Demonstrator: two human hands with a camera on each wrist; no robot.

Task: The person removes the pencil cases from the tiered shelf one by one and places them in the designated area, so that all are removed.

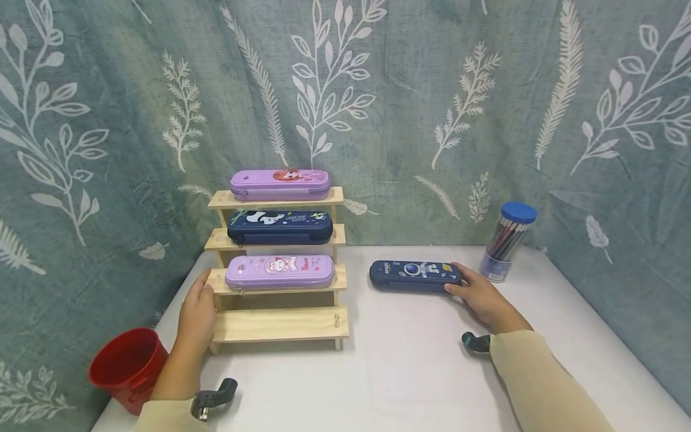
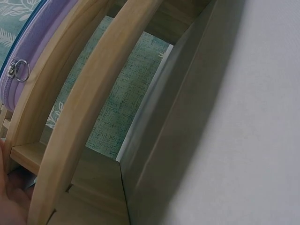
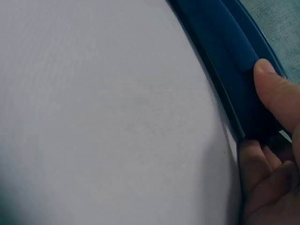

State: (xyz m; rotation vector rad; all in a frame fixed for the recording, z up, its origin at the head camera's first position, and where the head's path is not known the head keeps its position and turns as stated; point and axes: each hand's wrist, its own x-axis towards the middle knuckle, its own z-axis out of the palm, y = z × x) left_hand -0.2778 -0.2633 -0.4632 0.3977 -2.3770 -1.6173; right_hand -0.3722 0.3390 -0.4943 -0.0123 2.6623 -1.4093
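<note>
My right hand (image 1: pixel 482 299) grips the right end of a navy pencil case (image 1: pixel 391 277) with a space print, which is on the white table. In the right wrist view the thumb (image 3: pixel 276 93) presses the near side of the case, and the other fingers bend at its end. With my left hand (image 1: pixel 195 315) I hold the left side of a stepped wooden display stand (image 1: pixel 281 326); part of those fingers is hidden behind its wood. Three tiers carry a purple pencil case (image 1: pixel 281 186), a navy panda pencil case (image 1: pixel 286 230) and a lilac pencil case (image 1: pixel 278 273). The lowest tier is bare.
At the lower left stands a red bucket (image 1: pixel 129 372), close beside my left forearm. A clear tub of pencils (image 1: pixel 504 243) with a blue lid stands at the back right. Leaf-patterned green cloth (image 1: pixel 399 120) hangs behind and beside the white table (image 1: pixel 410 378).
</note>
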